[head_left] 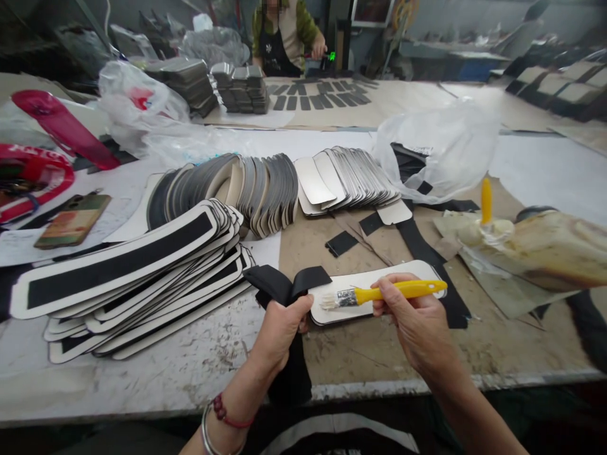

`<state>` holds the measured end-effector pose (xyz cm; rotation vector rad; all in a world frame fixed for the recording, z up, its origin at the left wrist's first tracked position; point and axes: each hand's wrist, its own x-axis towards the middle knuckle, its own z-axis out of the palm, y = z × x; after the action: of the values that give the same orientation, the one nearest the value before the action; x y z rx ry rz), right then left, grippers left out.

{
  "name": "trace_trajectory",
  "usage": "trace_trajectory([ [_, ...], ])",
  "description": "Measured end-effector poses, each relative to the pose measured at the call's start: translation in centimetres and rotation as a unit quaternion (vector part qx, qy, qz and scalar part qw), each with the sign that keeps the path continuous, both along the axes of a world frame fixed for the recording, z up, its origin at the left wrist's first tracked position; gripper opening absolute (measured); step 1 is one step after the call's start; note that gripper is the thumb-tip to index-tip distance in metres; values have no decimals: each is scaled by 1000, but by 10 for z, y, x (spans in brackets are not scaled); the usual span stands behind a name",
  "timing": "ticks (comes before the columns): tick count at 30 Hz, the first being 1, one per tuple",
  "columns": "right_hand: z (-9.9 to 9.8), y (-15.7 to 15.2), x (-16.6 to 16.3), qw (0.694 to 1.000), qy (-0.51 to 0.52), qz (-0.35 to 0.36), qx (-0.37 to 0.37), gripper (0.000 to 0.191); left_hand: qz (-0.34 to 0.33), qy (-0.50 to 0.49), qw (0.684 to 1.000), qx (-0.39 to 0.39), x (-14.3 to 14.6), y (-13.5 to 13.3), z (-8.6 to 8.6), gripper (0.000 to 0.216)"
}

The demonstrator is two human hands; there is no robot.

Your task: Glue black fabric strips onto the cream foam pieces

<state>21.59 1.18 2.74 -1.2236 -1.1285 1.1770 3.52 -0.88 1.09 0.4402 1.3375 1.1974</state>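
Observation:
My left hand [279, 328] is closed on a strip of black fabric [284, 287] folded back off the left end of a white rounded board [374, 281] on the brown paper. My right hand [417, 322] grips a yellow-handled brush [389, 292], its pale bristles resting on the left part of the board. The fabric hangs down past the table's front edge between my forearms.
A fanned stack of white boards with black strips [137, 272] lies at left, grey and white pieces [265, 183] behind. A glue tub with a yellow brush [486, 215] stands at right, a plastic bag [441, 151] beyond. A phone [73, 220] lies far left. A person [284, 31] works opposite.

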Motion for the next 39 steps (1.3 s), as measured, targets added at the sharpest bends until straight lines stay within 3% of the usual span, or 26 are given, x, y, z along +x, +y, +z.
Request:
trace_trajectory([
  [8,9,0,36,966,-219,-95,100,20,16,1,1000,0,0,1,-3,32],
  [16,19,0,73,878,-411,-135,207,11,5,-51,999,-8,0,1,-4,26],
  [20,26,1,82,835,-464,-121,270,6,16,-57,998,-17,1,2,-3,25],
  [29,46,-7,90,797,-493,-110,330,8,1,-51,999,-7,-1,1,-4,31],
  [31,58,-13,86,799,-480,-122,340,7,-4,-45,999,3,-5,-3,-1,34],
  [34,74,-22,70,841,-437,-102,303,8,22,-45,999,19,-11,-13,12,41],
  [36,78,-25,52,879,-399,-47,257,16,39,-67,996,34,-14,-21,23,39],
  [39,69,-24,13,926,-312,95,192,21,44,-83,994,55,-14,-33,36,31],
])
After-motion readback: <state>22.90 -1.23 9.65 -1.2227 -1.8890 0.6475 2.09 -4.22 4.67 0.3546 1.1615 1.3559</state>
